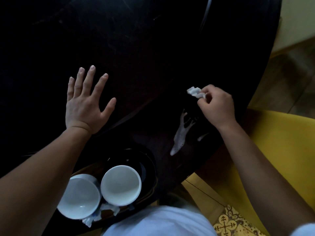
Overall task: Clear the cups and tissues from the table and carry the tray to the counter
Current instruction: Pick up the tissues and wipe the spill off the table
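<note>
White tissue [196,93] pinched by right hand [216,106]; left hand [85,104] spread on table [136,48]; cups [121,184] near.

No legible text, labels, brands or numbers found. The floor tile [225,225] carries an ornamental cross motif only, not lettering.

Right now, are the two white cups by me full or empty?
Empty: both white cups stand upright, bare white insides showing, no liquid visible.
</note>
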The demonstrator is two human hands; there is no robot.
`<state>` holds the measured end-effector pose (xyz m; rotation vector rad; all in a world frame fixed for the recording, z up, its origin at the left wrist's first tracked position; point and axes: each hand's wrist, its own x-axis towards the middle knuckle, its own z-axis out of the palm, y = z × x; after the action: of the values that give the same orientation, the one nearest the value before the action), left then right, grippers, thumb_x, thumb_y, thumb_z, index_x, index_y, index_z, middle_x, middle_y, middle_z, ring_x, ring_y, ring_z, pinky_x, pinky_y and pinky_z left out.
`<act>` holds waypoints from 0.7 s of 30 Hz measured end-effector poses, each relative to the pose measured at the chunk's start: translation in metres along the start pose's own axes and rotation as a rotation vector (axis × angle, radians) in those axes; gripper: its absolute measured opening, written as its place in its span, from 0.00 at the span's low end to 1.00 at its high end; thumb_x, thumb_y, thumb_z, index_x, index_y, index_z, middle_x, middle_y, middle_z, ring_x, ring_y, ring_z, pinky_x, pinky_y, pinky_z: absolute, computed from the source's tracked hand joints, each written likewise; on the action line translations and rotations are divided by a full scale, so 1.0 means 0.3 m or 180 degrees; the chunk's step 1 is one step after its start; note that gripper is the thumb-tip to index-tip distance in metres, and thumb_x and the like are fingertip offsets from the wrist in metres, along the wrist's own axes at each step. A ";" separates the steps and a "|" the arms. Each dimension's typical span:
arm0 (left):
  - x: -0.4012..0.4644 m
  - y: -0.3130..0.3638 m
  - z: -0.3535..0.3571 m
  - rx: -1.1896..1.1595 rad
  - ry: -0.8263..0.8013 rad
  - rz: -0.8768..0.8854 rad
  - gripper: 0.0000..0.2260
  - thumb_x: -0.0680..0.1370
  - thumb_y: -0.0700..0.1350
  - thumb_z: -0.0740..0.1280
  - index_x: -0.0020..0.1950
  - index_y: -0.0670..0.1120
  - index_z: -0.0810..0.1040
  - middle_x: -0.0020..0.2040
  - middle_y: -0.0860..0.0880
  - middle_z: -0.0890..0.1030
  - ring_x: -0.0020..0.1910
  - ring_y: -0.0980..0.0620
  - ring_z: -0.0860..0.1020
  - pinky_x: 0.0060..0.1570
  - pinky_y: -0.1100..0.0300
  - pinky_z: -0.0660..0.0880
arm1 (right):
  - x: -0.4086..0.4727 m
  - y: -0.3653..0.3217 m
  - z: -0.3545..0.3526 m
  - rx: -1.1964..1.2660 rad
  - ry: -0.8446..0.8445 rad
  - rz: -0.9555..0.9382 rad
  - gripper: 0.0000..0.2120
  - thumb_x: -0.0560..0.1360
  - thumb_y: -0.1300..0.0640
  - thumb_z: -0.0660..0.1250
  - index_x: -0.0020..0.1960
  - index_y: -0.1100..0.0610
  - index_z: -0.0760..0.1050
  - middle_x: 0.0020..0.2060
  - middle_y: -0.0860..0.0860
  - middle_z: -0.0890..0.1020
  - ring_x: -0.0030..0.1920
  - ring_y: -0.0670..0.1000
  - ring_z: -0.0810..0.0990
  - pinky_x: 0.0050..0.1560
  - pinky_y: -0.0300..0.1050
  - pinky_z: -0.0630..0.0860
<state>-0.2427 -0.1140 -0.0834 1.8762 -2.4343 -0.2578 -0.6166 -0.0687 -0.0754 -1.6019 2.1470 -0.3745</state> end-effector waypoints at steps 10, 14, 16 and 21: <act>-0.004 -0.011 -0.006 -0.0021 -0.0037 0.0014 0.33 0.80 0.63 0.54 0.83 0.52 0.57 0.84 0.47 0.51 0.83 0.44 0.46 0.80 0.43 0.43 | -0.206 0.008 0.074 0.0116 -0.0592 0.0072 0.04 0.75 0.55 0.67 0.48 0.54 0.78 0.39 0.47 0.79 0.39 0.49 0.78 0.37 0.45 0.76; -0.003 -0.003 -0.007 -0.0021 -0.0042 -0.0018 0.33 0.80 0.63 0.54 0.83 0.52 0.57 0.84 0.47 0.51 0.83 0.44 0.46 0.81 0.44 0.43 | -0.133 0.016 0.028 0.0453 -0.0072 0.0111 0.02 0.76 0.55 0.67 0.46 0.54 0.77 0.35 0.47 0.77 0.34 0.48 0.75 0.33 0.41 0.68; 0.001 0.002 -0.004 -0.0005 -0.0047 -0.0029 0.32 0.80 0.63 0.54 0.83 0.52 0.57 0.84 0.47 0.51 0.83 0.44 0.46 0.81 0.43 0.43 | -0.066 -0.007 0.003 0.0426 0.0148 -0.0040 0.04 0.75 0.57 0.67 0.49 0.55 0.78 0.37 0.46 0.78 0.37 0.47 0.76 0.37 0.38 0.68; 0.009 0.021 0.000 -0.0006 -0.0035 -0.0062 0.32 0.81 0.63 0.54 0.83 0.53 0.56 0.85 0.47 0.50 0.83 0.44 0.46 0.81 0.44 0.43 | 0.083 -0.074 0.038 0.0242 0.0167 -0.0349 0.06 0.73 0.57 0.66 0.49 0.54 0.80 0.40 0.48 0.79 0.40 0.50 0.79 0.41 0.46 0.76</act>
<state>-0.2494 -0.1150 -0.0825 1.9038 -2.4228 -0.2722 -0.5983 -0.0986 -0.0795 -1.6886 2.0620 -0.5315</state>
